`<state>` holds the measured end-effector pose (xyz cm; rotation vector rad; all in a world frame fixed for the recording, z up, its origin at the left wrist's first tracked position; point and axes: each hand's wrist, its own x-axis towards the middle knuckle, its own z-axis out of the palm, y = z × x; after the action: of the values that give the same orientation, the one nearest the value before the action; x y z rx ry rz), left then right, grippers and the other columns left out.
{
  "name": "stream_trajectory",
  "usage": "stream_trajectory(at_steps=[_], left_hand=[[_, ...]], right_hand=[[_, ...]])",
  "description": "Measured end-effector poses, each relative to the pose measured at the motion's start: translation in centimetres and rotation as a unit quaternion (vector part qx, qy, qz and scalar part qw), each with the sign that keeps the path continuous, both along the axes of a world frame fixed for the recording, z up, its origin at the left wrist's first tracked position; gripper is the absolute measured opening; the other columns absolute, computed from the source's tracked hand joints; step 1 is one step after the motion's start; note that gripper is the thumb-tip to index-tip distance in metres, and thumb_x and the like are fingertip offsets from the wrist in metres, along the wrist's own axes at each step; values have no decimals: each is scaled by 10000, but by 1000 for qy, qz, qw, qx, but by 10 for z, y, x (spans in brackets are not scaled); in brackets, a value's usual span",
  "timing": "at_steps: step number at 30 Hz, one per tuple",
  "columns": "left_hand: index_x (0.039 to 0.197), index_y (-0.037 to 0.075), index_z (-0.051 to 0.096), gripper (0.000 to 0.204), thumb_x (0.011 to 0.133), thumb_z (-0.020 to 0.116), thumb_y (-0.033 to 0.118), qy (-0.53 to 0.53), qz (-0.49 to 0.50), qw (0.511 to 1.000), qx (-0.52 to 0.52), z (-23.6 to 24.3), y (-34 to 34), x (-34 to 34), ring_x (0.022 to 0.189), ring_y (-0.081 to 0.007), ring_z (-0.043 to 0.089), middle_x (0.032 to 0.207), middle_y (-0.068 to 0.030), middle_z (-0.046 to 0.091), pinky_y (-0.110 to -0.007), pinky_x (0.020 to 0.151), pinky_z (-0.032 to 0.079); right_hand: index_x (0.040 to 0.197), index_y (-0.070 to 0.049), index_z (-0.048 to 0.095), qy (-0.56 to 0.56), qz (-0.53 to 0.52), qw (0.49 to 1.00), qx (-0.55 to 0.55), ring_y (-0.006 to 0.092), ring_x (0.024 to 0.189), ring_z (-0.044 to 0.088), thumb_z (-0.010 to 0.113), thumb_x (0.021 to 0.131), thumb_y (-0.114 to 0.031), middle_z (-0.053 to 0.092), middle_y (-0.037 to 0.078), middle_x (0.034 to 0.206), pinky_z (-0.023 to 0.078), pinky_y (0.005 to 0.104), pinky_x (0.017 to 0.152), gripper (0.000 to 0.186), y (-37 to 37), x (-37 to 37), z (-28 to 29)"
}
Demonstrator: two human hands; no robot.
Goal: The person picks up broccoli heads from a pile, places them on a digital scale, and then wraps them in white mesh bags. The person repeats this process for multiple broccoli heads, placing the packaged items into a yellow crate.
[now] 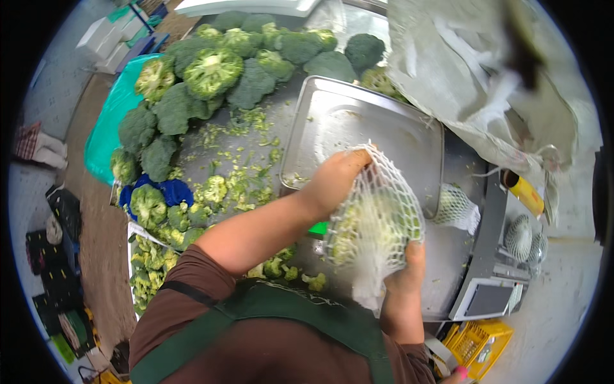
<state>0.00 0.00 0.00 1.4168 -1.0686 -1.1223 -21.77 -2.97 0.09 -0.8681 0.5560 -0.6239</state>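
In front of my chest, a white foam net (pixel 368 281) is stretched around a pale green broccoli head (pixel 364 221). My left hand (pixel 342 176) is closed on the net's upper end, its fingertips partly hidden by the mesh. Lower down, my right hand (pixel 409 265) holds the netted broccoli from its right side, with fingers mostly hidden behind it. Beneath my hands lies a steel tray (pixel 358 128) with a few crumbs on it. Another netted head (pixel 457 208) rests right of the tray.
Broccoli heads (pixel 249 83) pile up along the table's far left, some on a teal sheet (pixel 102 141). Floret scraps litter the metal table (pixel 204 160). A white bin (pixel 137 294) holds florets. At right are a large pale bag (pixel 416 57), a yellow roll (pixel 524 192) and a yellow crate (pixel 476 345).
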Motion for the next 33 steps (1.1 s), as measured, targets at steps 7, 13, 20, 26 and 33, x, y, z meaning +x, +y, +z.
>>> stream_trajectory(at_steps=[7,13,20,26,33], left_hand=[[1194,69,560,390,817,641,131,176,11,977,-119,31,3,23,1147,-183,512,1221,-83,560,-353,933,441],[1411,279,392,805,713,755,447,-551,422,709,122,-6,32,163,1399,-450,83,1497,-249,139,-608,1115,140],[1380,422,410,792,687,770,287,-672,364,632,132,-41,61,242,1330,-387,313,1439,-156,366,-502,1006,372],[1219,33,614,558,708,756,205,-348,436,828,-52,-16,45,189,1191,-238,542,1294,-131,561,-350,992,428],[1064,153,694,534,546,794,71,-510,109,805,-283,-1,-2,43,1177,-394,513,1247,-161,546,-460,986,446]], right_hand=[[1320,-10,468,-277,-79,910,298,278,1187,526,697,775,-402,523,143,1313,449,390,979,709,-28,-101,-64],[1321,-74,470,80,-486,869,-43,285,1110,536,622,812,-416,544,114,1252,454,458,905,631,-90,-195,-70],[1400,33,363,535,-458,666,-244,363,1205,494,605,882,-318,487,213,1347,387,440,1002,671,-115,-262,-115],[1225,34,553,517,-418,534,-523,320,1152,512,618,880,-87,549,205,1239,381,406,1001,371,-116,-167,-18],[1170,-102,655,345,-303,438,-773,339,1175,493,683,811,-166,547,194,1258,349,428,1022,366,-180,8,95]])
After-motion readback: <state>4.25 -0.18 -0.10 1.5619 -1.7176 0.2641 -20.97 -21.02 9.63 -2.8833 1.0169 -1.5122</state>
